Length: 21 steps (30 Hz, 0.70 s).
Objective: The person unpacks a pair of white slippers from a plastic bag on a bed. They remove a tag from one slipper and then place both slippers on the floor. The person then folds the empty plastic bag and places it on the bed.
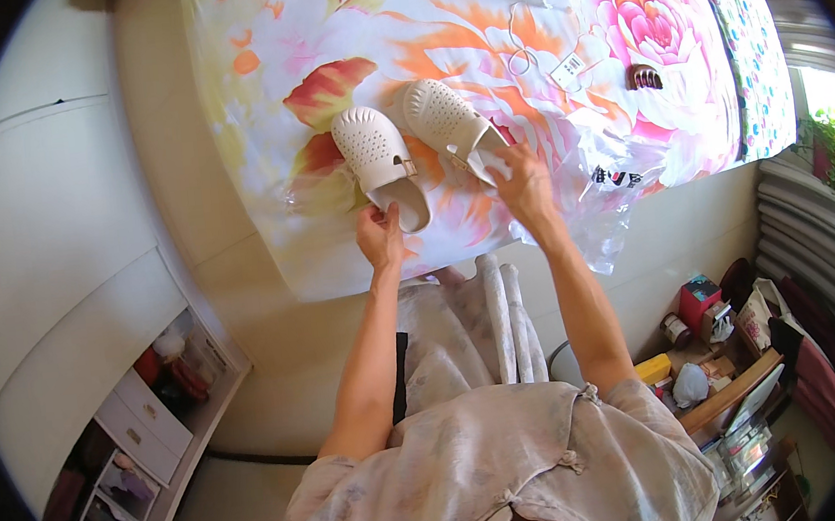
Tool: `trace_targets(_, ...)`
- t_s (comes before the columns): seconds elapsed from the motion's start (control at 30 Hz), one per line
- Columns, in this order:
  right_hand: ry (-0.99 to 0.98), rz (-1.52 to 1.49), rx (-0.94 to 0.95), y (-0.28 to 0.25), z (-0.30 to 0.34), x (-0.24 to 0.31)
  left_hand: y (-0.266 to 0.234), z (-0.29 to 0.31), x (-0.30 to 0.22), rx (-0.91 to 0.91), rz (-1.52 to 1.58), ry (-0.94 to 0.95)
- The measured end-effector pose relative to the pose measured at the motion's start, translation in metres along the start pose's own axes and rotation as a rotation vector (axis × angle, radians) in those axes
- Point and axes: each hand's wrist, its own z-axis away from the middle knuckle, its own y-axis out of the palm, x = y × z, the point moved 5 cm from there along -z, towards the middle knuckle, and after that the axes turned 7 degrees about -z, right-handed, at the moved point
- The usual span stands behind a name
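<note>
Head view: left of the clear bag (606, 214), the left hand (380, 238) pinches the left clog (369, 147) by its heel rim, the right hand (528, 188) likewise the right clog (442, 117), both probably light, bendable, best held there.

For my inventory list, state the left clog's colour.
The left clog is cream, seen best in the head view.
</note>
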Motion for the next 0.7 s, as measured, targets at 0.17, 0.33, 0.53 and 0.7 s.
trace_targets(0.17,-0.043,0.153,-0.003,0.052,0.016,-0.016,0.005,-0.024,0.002,-0.064,-0.069,0.126)
trace_targets(0.33,0.03,-0.06,-0.259,0.011,0.033,0.009,0.011,-0.018,-0.016,-0.07,-0.094,0.214)
trace_targets(0.53,0.132,-0.27,-0.283,-0.04,0.089,0.089,0.052,0.008,-0.043,0.331,0.029,0.364)
trace_targets(0.7,0.003,-0.343,-0.104,0.013,0.109,0.121,0.031,-0.006,0.019,0.341,-0.034,0.296)
